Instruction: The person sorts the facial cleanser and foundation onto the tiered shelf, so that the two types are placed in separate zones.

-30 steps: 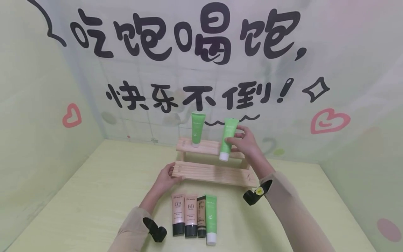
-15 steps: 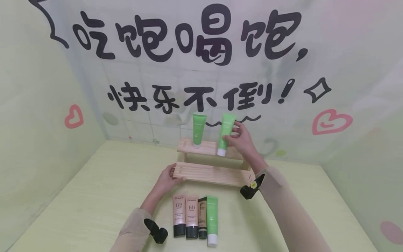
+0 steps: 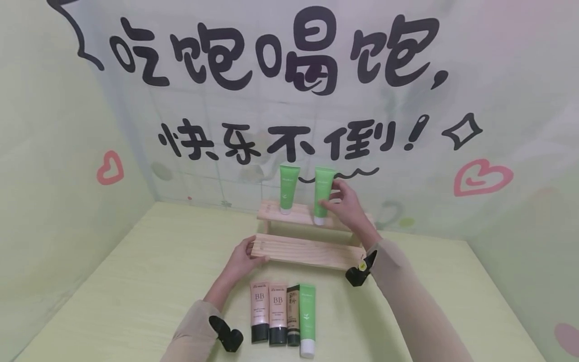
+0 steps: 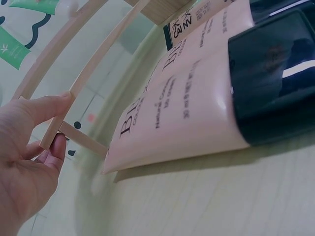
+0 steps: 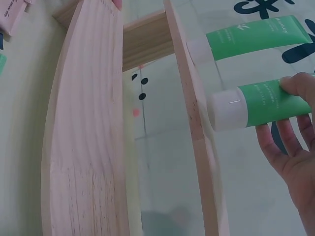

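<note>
My right hand (image 3: 347, 202) holds a green tube (image 3: 323, 193) upright, its white cap down at the upper step of a two-step wooden rack (image 3: 307, 250). In the right wrist view the thumb and fingers pinch this tube's body, and its cap (image 5: 229, 110) is right at the step's edge. Another green tube (image 3: 288, 188) stands on the same step, to the left. With my left hand (image 3: 242, 259) I grip the left end of the lower step; the left wrist view shows thumb (image 4: 51, 105) on top and fingers beneath.
On the table (image 3: 135, 281) in front of the rack lies a row of tubes: two pink BB cream tubes (image 3: 278, 311), a brown tube with a black cap (image 3: 293, 314) and a green tube (image 3: 307, 317). A printed backdrop (image 3: 226, 105) rises behind the rack.
The green tube in my right hand has moved left and from a tilt to upright, its cap coming over the upper step. My left hand keeps its grip on the rack.
</note>
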A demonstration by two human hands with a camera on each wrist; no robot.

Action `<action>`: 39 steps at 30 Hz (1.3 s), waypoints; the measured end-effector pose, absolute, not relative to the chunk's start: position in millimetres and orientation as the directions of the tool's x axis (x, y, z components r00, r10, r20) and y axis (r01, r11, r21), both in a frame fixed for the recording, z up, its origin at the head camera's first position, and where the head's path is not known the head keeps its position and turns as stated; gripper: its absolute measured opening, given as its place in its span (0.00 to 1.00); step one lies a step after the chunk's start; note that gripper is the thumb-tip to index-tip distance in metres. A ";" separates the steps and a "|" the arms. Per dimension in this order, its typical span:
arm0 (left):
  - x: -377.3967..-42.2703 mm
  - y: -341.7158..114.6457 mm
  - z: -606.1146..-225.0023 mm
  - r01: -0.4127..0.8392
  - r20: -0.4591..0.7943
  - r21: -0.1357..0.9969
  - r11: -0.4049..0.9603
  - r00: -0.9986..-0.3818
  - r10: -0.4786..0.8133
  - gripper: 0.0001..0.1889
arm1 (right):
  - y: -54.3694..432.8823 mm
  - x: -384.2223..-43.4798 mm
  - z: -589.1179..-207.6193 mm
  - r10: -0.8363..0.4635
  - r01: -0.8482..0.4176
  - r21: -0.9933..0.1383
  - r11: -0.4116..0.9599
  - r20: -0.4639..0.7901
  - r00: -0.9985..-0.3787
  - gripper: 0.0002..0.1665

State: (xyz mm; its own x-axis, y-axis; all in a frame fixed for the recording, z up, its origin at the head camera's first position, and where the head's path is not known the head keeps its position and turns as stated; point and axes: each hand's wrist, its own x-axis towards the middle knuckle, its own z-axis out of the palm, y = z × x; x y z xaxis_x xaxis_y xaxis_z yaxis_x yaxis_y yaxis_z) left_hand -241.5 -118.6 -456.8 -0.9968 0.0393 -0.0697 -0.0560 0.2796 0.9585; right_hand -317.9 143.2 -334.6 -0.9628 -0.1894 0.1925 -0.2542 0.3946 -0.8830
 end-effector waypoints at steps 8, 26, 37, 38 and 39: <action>-240.8 -116.3 -456.8 -0.050 -0.063 0.958 0.282 -0.997 0.038 0.40 | 142.1 -322.7 -340.0 -0.198 -0.304 -0.886 0.351 0.247 -0.949 0.32; -240.7 -117.0 -455.9 -0.052 -0.065 0.958 0.283 -0.997 0.036 0.40 | 147.5 -322.3 -344.2 -0.249 -0.280 -0.905 0.321 0.205 -0.947 0.32; -240.0 -119.0 -456.8 -0.048 -0.061 0.958 0.284 -0.997 0.039 0.40 | 156.6 -314.7 -346.9 -0.207 -0.198 -0.932 0.303 0.139 -0.968 0.41; -239.9 -119.1 -456.6 -0.055 -0.067 0.959 0.278 -0.997 0.034 0.40 | 158.1 -312.6 -346.6 -0.199 -0.192 -0.932 0.307 0.134 -0.971 0.41; -239.8 -119.2 -456.7 -0.063 -0.074 0.960 0.271 -0.997 0.029 0.40 | 159.3 -310.1 -345.9 -0.194 -0.190 -0.934 0.304 0.134 -0.972 0.41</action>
State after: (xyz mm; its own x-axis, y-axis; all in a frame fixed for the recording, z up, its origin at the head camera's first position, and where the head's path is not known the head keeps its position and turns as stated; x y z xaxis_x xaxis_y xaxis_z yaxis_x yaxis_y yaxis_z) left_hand -239.8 -119.2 -456.7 -0.9968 0.0294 -0.0741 -0.0634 0.2712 0.9604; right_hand -310.1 159.3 -345.9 -0.9717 -0.1944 0.1340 -0.1896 0.3040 -0.9336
